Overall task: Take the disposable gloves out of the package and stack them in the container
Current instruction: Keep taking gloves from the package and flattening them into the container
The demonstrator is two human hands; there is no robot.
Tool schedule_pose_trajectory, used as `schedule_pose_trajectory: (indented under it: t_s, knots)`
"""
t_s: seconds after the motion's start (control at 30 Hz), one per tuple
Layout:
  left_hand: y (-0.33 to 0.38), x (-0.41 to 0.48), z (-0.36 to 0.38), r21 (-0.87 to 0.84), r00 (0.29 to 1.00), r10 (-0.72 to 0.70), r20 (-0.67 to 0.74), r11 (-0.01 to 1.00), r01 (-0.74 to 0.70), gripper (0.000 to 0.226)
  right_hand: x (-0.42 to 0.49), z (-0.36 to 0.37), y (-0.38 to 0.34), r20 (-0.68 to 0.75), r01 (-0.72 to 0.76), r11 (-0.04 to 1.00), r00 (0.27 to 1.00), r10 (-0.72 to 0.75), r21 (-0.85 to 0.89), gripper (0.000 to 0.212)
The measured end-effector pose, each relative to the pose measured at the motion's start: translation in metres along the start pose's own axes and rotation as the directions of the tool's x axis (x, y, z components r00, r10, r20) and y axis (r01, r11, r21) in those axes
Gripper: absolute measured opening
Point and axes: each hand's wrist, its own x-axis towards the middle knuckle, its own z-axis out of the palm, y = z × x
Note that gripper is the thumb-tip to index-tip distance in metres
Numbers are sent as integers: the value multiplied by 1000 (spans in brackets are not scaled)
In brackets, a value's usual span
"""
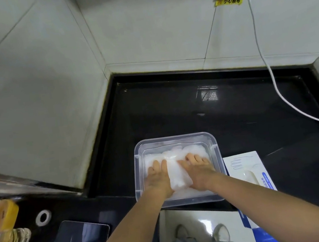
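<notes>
The gloves point(177, 171) are translucent white, their container point(173, 138) clear. Right of the right hand point(198, 173), the package point(246, 162) is white with blue print. The counter point(173, 109) is glossy black; wall tiles point(39, 85) beyond are pale grey.

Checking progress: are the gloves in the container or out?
In. The gloves lie inside the clear container, left hand and right hand pressing them flat.

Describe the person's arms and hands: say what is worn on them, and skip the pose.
Nothing is worn on them. The left hand and right hand are bare, with no gloves on. The left forearm and right forearm are bare too: no sleeve reaches into view. No watch, bracelet or ring shows at either wrist or on the fingers, and there are no markings.
</notes>
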Motion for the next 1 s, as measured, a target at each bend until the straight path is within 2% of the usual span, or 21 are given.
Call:
schedule_pose_trajectory:
  t_s: [0.07,0.17,0.23,0.27,0.33,0.4,0.47,0.5,0.57,0.67,0.73,0.8,0.87,1.0]
  knots:
    - [0,0,2,22,1000,1,-17,1000,-1,102,0,2,1,1,2,1000,1000,-2,-29,88]
    - [1,-2,1,15,1000,13,-17,1000,-13,100,-3,-3,3,-21,17,998,1000,-16,52,85]
    - [3,-7,-7,-7,1000,17,-26,1000,-17,95,-10,-12,6,-97,52,990,994,-40,129,77]
    - [4,-10,-12,-10,998,13,-58,1000,-14,90,-13,-17,8,-182,90,980,982,-58,175,68]
    - [9,-18,-24,-25,978,-2,-210,1000,-3,69,-26,-28,15,-417,230,937,903,-104,263,44]
    - [16,-27,-32,-131,928,-26,-373,991,-25,52,-38,-39,23,-619,357,885,779,-105,299,25]
    - [31,-37,-39,-225,886,-29,-463,971,-85,39,-53,-48,34,-706,396,840,708,-21,372,15]
    - [41,-42,-42,-240,870,-20,-493,964,-114,33,-60,-51,42,-711,385,819,702,39,425,12]
    - [65,-52,-47,-254,842,15,-539,950,-180,25,-72,-51,62,-665,297,799,729,163,522,13]
    - [109,-68,-50,-290,821,118,-558,900,-326,16,-89,-33,96,-520,79,799,796,309,596,21]
    - [138,-78,-45,-316,815,212,-540,846,-430,14,-99,-14,115,-399,-71,803,840,368,591,28]
    - [166,-84,-34,-338,824,291,-487,807,-484,12,-111,5,127,-271,-208,836,882,384,508,29]
    - [187,-86,-19,-353,866,332,-375,812,-464,16,-119,21,135,-169,-263,879,921,352,397,17]
    - [205,-78,18,-363,945,291,-146,873,-325,36,-127,44,129,-115,-247,900,945,305,358,28]
